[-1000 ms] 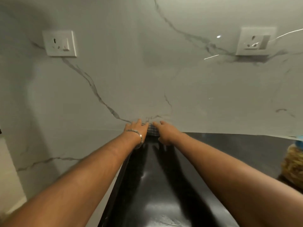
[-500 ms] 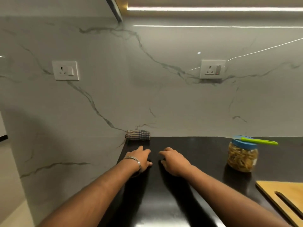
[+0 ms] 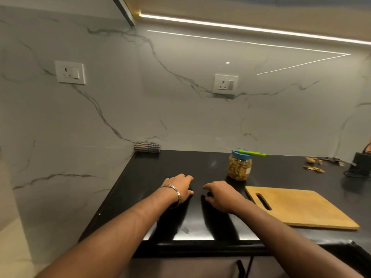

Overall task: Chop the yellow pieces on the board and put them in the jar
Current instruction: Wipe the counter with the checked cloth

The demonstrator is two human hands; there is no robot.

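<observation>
Both hands rest palm-down on the black counter (image 3: 140,177), side by side, near the front edge. Left hand (image 3: 177,186) has loosely bent fingers, slightly apart, holding nothing; a metal bracelet (image 3: 172,190) sits on its wrist. Right hand (image 3: 220,194) also has fingers curled down onto the counter, holding nothing; whether the fingertips press or just touch, cannot tell.

Wooden cutting board (image 3: 301,207) lies flat to the right of the right hand, just beside it, handle slot toward the left end. No yellow pieces visible on its top. Jar (image 3: 239,167) stands upright behind the board's left far corner, filled with yellowish pieces, blue lid (image 3: 241,155) on. A knife with a green handle (image 3: 252,153) lies across the lid, handle pointing right, blade thin and hard to see.

Far right on the counter: a few loose yellowish-brown scraps (image 3: 313,165), well apart from the board. Beyond them a black box with a cable (image 3: 361,163). Far left corner against the wall: a folded checked cloth (image 3: 147,147). Marble wall behind carries two sockets, one left (image 3: 69,72), one middle (image 3: 225,84). Light strip (image 3: 241,27) runs above. Nothing lies between the hands and the board or jar.
</observation>
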